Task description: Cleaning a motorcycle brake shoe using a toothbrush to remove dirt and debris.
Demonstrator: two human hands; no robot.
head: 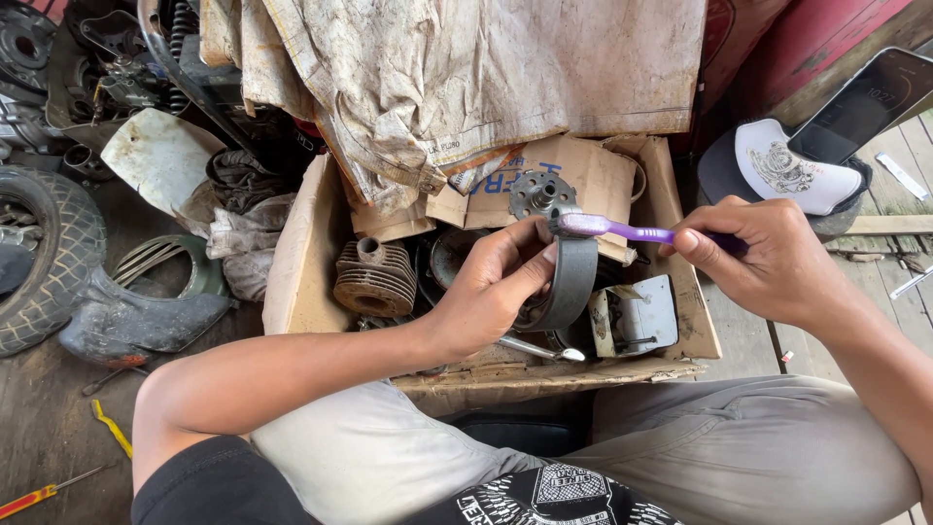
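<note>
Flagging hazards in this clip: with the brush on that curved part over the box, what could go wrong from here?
1. The left hand pinches the curved grey metal brake shoe by one edge only; brushing pressure might twist it loose into the cardboard box of parts.
2. The right hand holds the purple plastic toothbrush far back on its handle, so the head may skid onto the left fingers.

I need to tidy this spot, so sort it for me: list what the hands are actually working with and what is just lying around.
In use:
- left hand holding the curved brake shoe
- right hand holding the purple toothbrush, its head on the shoe

Lying about:
- cardboard box with finned cylinder and toothed hub
- tyre
- white cap
- phone
- red-handled screwdriver
</note>
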